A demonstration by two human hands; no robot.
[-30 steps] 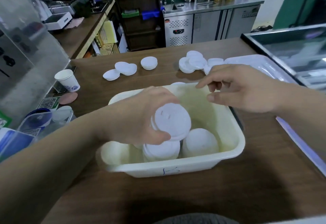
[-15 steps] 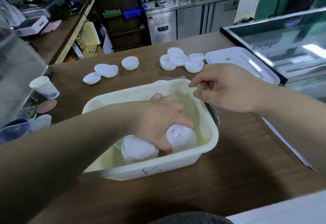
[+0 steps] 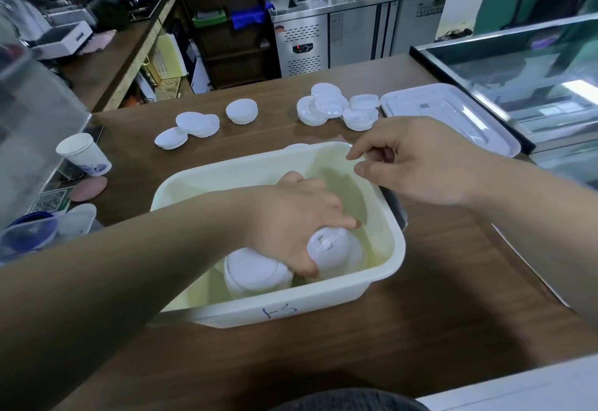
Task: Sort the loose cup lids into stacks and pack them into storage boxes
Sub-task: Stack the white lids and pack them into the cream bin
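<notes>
Lids held well above the box a second ago are now down inside it: the left hand has lowered its stack of lids to the floor of the cream box, into the near right corner, and the view has tipped forward a little with the move. The fingers curl over the far side of the stack and the thumb wraps the near side, so the hand still grips it. Just under the thumb, touching or very nearly so, stands a second stack already packed. The right hand hovers as before over the far right rim, forefinger and thumb stretched out and apart, the other fingers curled under, with nothing between them. I judge this stack as good as placed and only in need of letting go. That would leave two stacks in the box, with room beyond the left fingertips, toward the far wall, for more. The gripped stack is white and of thin plastic, its top lid showing a raised cross-shaped mark. It seems to lean toward the right wall and may want a nudge to stand straight. Beyond the right hand's fingertips, loose lids lie heaped on the table. To the left of them smaller heaps wait unsorted, so much of the sorting is left.
</notes>
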